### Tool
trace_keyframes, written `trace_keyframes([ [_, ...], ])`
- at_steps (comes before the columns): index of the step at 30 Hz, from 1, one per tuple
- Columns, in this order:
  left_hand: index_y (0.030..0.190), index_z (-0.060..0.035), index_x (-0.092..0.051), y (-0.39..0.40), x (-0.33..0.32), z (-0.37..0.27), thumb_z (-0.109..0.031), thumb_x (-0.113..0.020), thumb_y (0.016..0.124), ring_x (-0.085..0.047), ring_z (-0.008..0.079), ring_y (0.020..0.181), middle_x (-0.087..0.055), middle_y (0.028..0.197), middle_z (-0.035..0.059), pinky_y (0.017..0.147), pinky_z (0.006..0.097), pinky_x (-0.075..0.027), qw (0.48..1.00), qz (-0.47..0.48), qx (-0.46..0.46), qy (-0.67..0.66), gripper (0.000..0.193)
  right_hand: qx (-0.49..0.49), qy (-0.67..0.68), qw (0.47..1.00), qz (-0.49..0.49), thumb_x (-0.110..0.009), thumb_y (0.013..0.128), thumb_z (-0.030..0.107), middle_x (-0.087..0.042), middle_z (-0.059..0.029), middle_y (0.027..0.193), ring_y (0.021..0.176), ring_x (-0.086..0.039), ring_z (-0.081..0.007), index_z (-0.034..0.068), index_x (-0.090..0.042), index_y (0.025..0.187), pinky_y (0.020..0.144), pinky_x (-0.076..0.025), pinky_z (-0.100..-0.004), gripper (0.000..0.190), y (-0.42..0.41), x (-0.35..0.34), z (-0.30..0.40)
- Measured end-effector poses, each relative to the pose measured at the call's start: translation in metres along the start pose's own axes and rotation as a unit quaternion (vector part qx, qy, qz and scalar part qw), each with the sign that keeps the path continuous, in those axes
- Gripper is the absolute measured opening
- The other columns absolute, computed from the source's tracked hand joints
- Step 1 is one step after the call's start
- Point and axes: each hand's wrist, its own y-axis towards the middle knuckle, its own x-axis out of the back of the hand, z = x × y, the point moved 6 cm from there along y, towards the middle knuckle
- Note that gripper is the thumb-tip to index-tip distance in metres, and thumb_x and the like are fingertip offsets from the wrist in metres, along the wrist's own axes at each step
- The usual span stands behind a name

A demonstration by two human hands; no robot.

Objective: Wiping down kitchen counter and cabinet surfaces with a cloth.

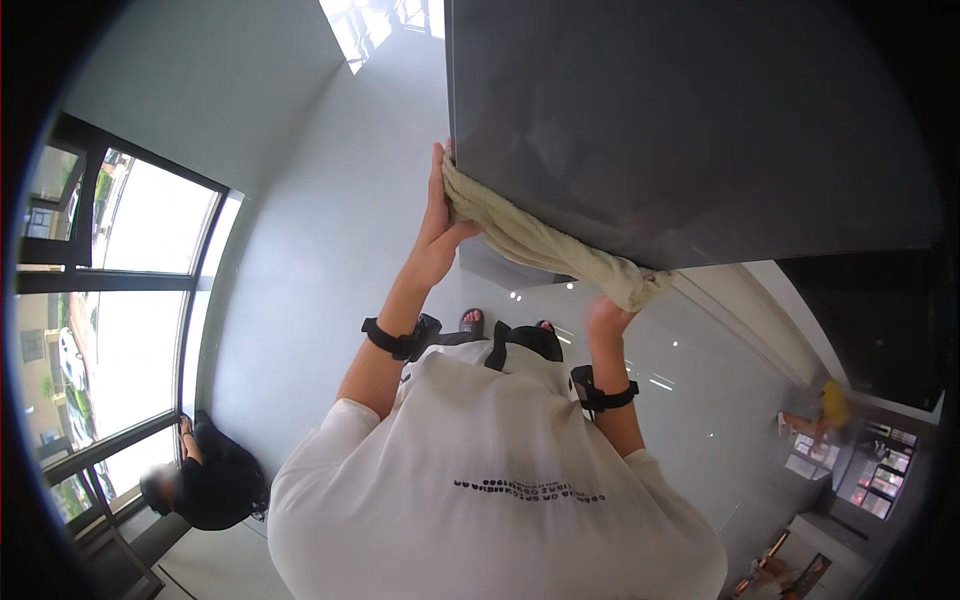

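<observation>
A pale yellow-beige cloth [551, 244], twisted and bunched lengthwise, stretches along the near edge of a large, glossy dark grey panel [675, 135]. At the panel's left corner, my left hand [442, 232] holds one end of the cloth, its fingers reaching up along the side and its thumb over the fabric. The other end is bunched at my right hand [609, 319], which is slightly blurred and grips it from below. The cloth covers part of the panel's edge and some of my fingertips.
Left is a wall with dark-framed windows [142, 281]; a person in black [217, 480] reaches to the sill. A blurred person [814, 412] is at the right, beside a dark glossy surface [870, 322]. The shiny grey floor [675, 390] lies below.
</observation>
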Motion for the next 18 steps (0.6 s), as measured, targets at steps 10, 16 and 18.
trace_keyframes([
  [10,0.148,-0.0001,-0.010,0.034,-0.003,-0.105,-0.067,-0.047,0.086,-0.020,0.0335,0.141,-0.024,0.150,0.0220,0.112,0.0409,-0.024,0.988,-0.061,-0.080,0.116,0.098,0.193,-0.201,0.954,-0.109,-0.057,0.092,0.015,-0.059,-0.0156,0.116,0.102,-0.059,-0.0270,-0.005,-0.059,0.110,0.090,-0.048,-0.0376,0.027,0.079,0.020,0.077],
  [16,0.147,-0.0053,-0.020,0.041,0.014,-0.060,-0.049,-0.079,0.068,-0.036,0.0339,0.134,-0.037,0.145,0.0173,0.109,0.0434,-0.033,0.966,-0.005,-0.108,0.235,0.107,0.181,-0.204,0.962,-0.007,-0.061,0.089,0.009,-0.055,-0.0192,0.123,0.110,-0.055,-0.0289,-0.006,-0.053,0.119,0.096,-0.043,-0.0405,0.035,0.032,0.005,0.017],
  [18,0.146,-0.0068,-0.023,0.037,0.020,-0.046,-0.043,-0.081,0.067,-0.039,0.0329,0.132,-0.039,0.143,0.0162,0.108,0.0434,-0.034,0.966,-0.002,-0.061,0.252,0.105,0.138,-0.174,0.975,0.002,-0.060,0.089,0.010,-0.053,-0.0192,0.125,0.113,-0.052,-0.0289,-0.006,-0.051,0.121,0.098,-0.042,-0.0404,0.037,0.023,0.005,0.000],
])
